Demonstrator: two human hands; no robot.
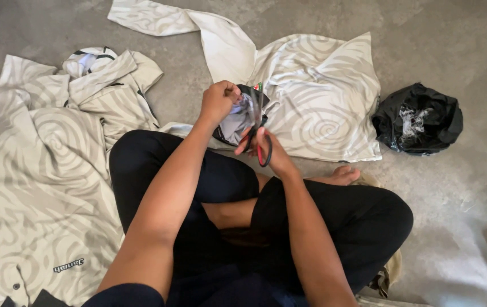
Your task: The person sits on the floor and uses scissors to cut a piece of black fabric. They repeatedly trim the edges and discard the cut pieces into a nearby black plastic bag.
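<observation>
Left hand [218,101] clamps a garment piece [238,119]; right hand [271,152] works scissors [256,133] into it; cut seemingly underway, patterned fabric [323,96] spread beyond.

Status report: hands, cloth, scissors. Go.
Left hand gripping the cloth piece. Right hand working scissors at the cloth. Black bag off to the right, clear of the hands.

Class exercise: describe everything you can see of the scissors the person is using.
The scissors have red and black handle loops and grey metal blades pointing up. The right hand holds them by the handles above the crossed legs. The blades meet a small pale cloth piece bunched in the left hand. Whether the blades are open is unclear.
</observation>
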